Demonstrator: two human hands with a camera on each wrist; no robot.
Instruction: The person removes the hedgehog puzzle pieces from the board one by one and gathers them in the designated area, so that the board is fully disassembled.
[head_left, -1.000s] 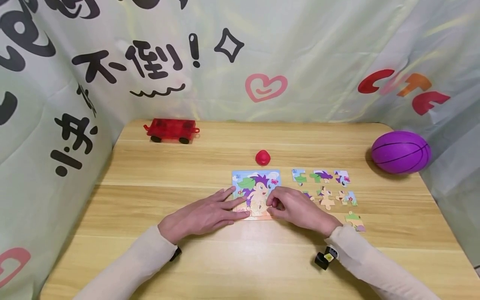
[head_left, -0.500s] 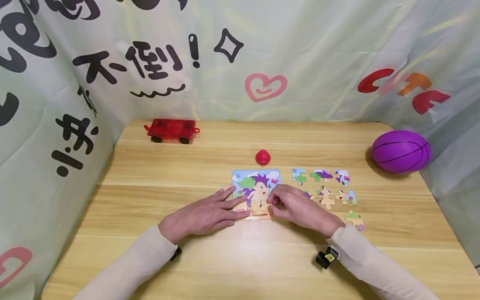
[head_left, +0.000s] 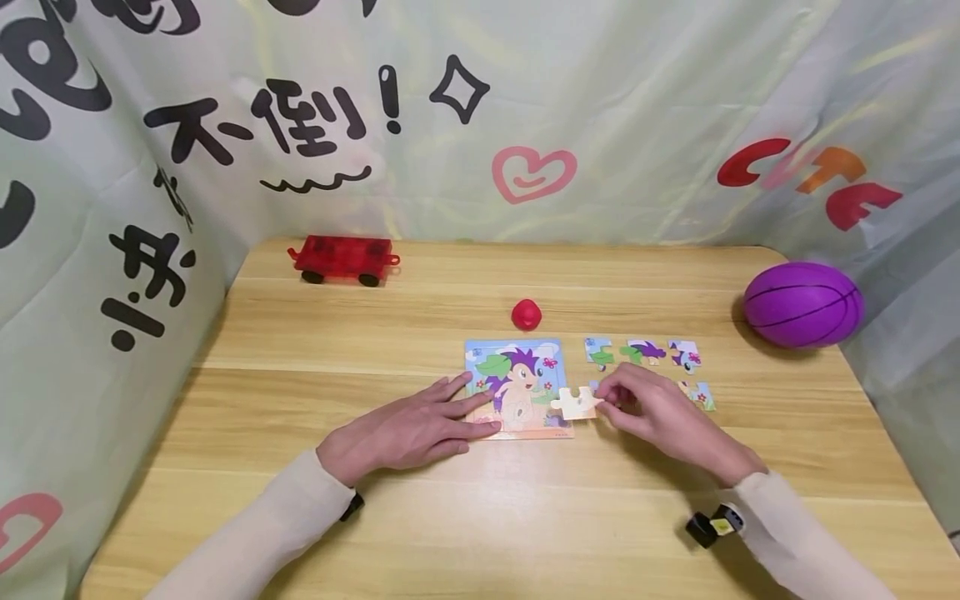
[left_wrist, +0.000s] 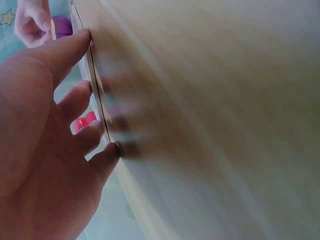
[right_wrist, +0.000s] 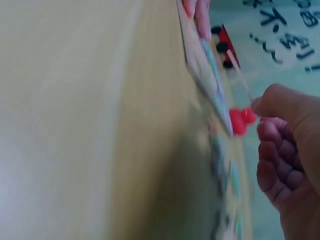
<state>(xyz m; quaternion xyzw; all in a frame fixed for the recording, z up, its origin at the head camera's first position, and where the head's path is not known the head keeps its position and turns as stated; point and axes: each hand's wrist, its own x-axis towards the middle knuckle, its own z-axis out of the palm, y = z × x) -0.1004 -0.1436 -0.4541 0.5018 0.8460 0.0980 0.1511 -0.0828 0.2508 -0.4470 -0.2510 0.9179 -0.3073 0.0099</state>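
A puzzle board (head_left: 517, 346) with a purple-haired hedgehog picture lies flat at the table's middle. My left hand (head_left: 408, 427) rests over its left side, fingers spread; in the left wrist view, that hand's (left_wrist: 55, 115) fingertips touch the board's edge. Just off the board's right side, my right hand (head_left: 663, 408) pinches a pale puzzle piece (head_left: 576, 404) between thumb and forefinger. From the right wrist view the raised puzzle piece (right_wrist: 240, 75) appears edge-on, apart from the board (right_wrist: 207, 70). Its printed face is hard to make out.
Loose puzzle pieces (head_left: 643, 350) lie right of the board, some hidden under my right hand. Behind the board sits a small red object (head_left: 527, 315). A red toy wagon (head_left: 345, 258) stands back left, a purple ball (head_left: 804, 305) at the right edge. Curtains enclose the table.
My right hand has lifted the puzzle piece from the board's lower middle and carried it right, past the board's edge. The left hand has stayed in place.
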